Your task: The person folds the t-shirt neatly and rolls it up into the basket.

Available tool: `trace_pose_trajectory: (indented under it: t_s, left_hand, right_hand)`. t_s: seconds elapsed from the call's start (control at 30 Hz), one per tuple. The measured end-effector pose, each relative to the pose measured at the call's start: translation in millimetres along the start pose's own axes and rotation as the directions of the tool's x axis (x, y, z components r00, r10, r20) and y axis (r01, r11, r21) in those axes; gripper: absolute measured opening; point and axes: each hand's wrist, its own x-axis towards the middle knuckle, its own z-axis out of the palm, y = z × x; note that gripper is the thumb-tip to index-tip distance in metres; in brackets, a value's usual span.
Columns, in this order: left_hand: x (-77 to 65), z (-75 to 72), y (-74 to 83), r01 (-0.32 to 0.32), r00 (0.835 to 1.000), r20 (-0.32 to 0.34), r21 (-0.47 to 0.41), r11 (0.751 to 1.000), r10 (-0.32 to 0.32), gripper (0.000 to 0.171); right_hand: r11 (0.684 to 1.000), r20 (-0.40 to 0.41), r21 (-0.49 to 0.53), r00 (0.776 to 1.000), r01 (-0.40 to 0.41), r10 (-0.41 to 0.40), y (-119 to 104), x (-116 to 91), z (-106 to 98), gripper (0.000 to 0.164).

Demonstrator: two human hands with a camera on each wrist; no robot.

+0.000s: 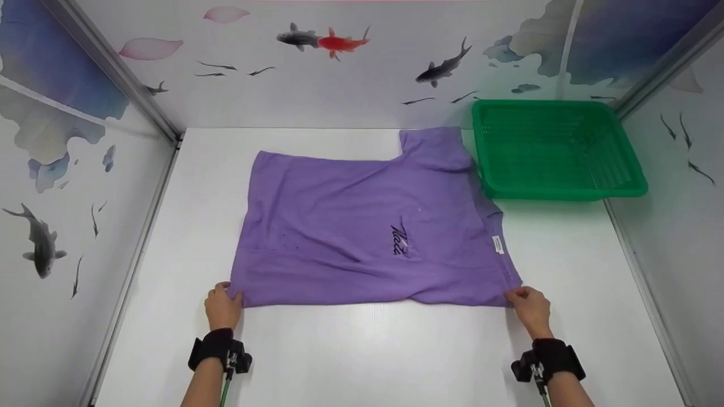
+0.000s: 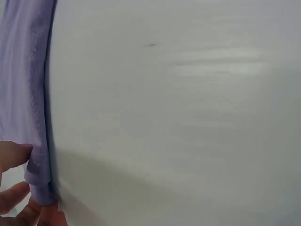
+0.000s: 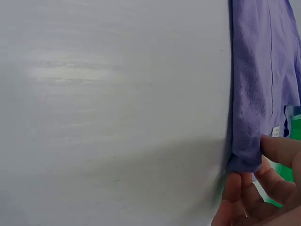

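A purple T-shirt point(image 1: 339, 215) lies spread sideways on the white table, its collar toward the right and one sleeve pointing to the back. Dark lettering marks its chest, and a white label point(image 1: 498, 245) shows at the collar. The near side makes a straight folded edge. At the near left corner, by the hem, my left hand point(image 1: 224, 305) pinches the cloth between thumb and fingers. My right hand point(image 1: 529, 308) pinches the near right corner below the collar. Both wrist views show the folded cloth point(image 2: 40, 165) held at its end.
A green plastic basket point(image 1: 560, 192) stands at the back right, touching or nearly touching the shirt's shoulder. White panels point(image 1: 339, 90) printed with fish enclose the table point(image 1: 373, 350) at the back and both sides. Each wrist wears a black strap with a camera and cable.
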Motion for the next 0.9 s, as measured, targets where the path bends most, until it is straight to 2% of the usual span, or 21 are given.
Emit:
trace_pose_trajectory:
  t_s: [0.1,0.2,0.43,0.67,0.9]
  left_hand:
    - [0.6,-2.0,-4.5,-0.026,1.0,0.01,-0.025,0.999,0.026,0.031]
    - [-1.3,-6.0,-10.2,-0.024,0.999,0.022,-0.027,0.999,0.025,0.028]
    - [-16.3,-18.9,-23.3,-0.001,0.995,0.095,-0.034,0.999,0.005,0.029]
    - [-35.8,-27.2,-38.1,0.049,0.989,0.14,-0.05,0.998,-0.041,0.029]
    - [-52.1,-34.4,-52.6,0.093,0.98,0.183,-0.042,0.995,-0.084,0.028]
  right_hand:
    - [0.998,0.005,-0.054,0.999,0.034,-0.034,2,0,1,0.021]
    - [0.993,0.035,-0.109,0.998,0.051,-0.048,5,-2,0,0.016]
    - [0.984,0.114,-0.17,0.993,0.056,-0.037,14,-14,-9,0.017]
    - [0.987,0.192,-0.156,0.981,0.047,-0.016,28,-29,-14,0.023]
    - [0.991,0.219,-0.127,0.976,0.028,0.0,36,-44,-12,0.019]
